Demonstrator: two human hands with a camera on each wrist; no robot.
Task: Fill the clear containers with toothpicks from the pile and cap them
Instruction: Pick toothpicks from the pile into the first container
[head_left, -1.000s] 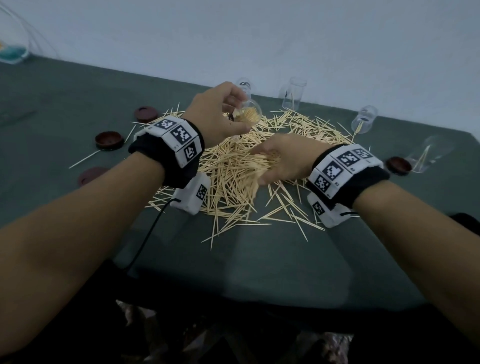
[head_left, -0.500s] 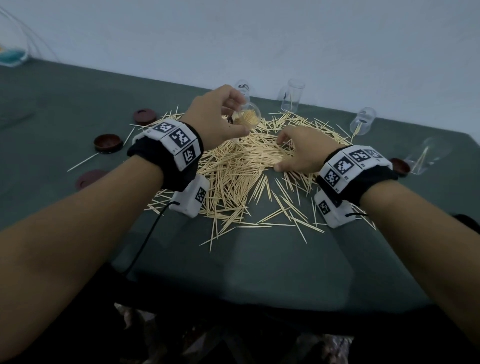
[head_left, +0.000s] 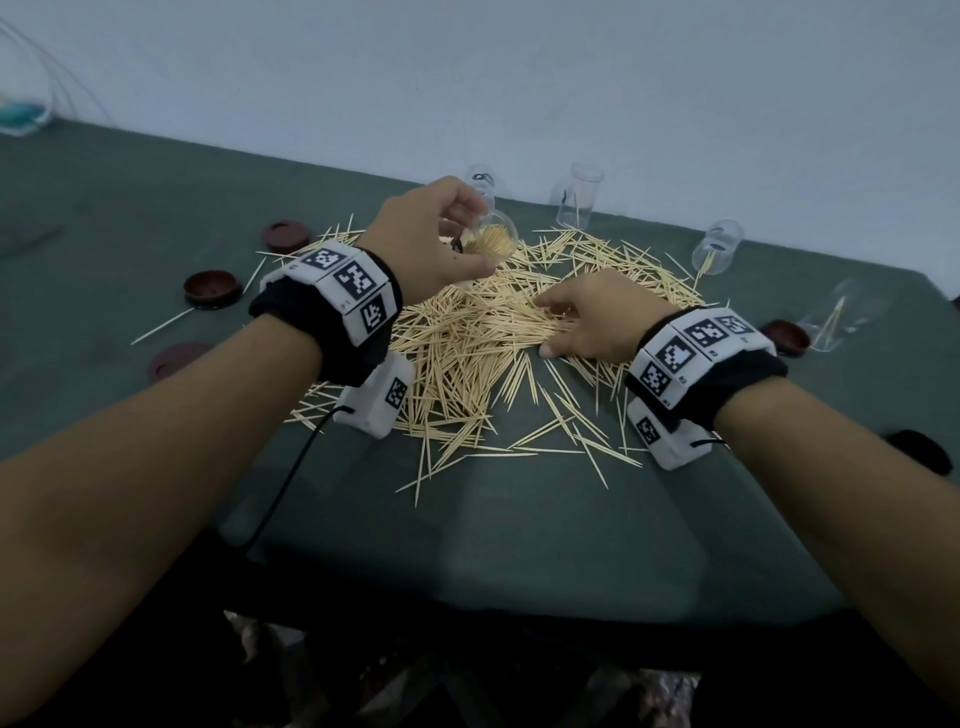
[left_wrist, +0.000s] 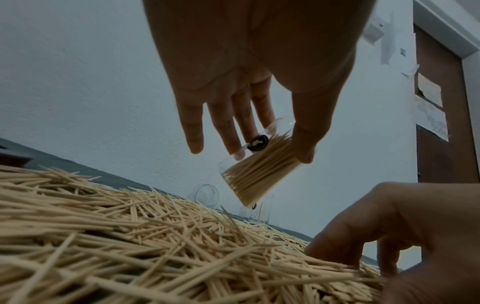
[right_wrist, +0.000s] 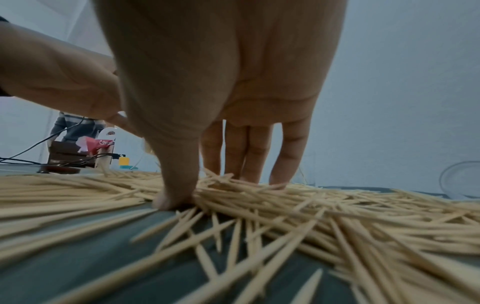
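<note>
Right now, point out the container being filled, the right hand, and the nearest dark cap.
held container (left_wrist: 255, 176), left wrist view, on its toothpick-packed wall.
right hand (head_left: 597, 317), head view, on its back.
dark cap (head_left: 213, 287), head view, on its rim.

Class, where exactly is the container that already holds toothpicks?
In the head view the filled container sits left of centre, tilted and held by the left hand above the far edge of the toothpick pile.

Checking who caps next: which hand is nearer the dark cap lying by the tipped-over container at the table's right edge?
Right. The right hand rests on the pile just left of that cap; the left hand is farther left, holding a filled container.
</note>
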